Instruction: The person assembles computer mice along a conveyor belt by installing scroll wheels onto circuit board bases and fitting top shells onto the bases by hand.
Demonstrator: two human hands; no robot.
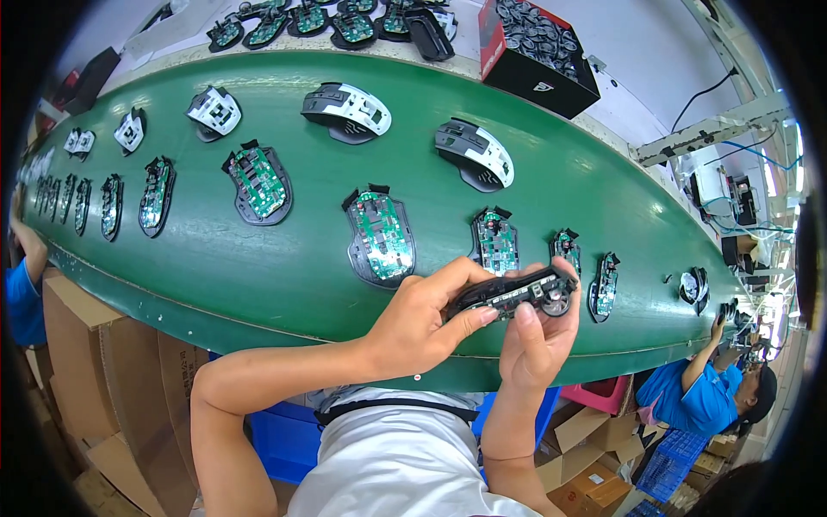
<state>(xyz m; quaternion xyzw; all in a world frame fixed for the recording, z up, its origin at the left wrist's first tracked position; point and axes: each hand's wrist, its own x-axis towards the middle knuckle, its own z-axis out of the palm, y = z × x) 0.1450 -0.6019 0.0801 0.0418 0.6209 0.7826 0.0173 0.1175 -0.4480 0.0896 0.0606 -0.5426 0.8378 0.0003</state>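
Over the near edge of the green conveyor belt (pixel 301 297), a partly assembled computer mouse (pixel 504 295) is held on its side, its circuit board and scroll wheel (pixel 554 302) showing. My left hand (pixel 426 319) grips the rear end, thumb along the lower edge. My right hand (pixel 541 340) closes round the wheel end, its thumb beside the wheel. Just beyond lie mouse bases with green boards, one large base (pixel 382 237) and a second base (pixel 495 241) partly behind my hands. Farther back rest two black-and-white mouse shells, a left shell (pixel 349 114) and a right shell (pixel 475 155).
Several more bases and shells line the belt to the left. A red-and-black box (pixel 543 82) of small round parts stands on the far ledge. Cardboard boxes (pixel 95 362) stand at left. A co-worker in blue (pixel 693 396) reaches to the belt at right; another person's arm (pixel 30 250) shows far left.
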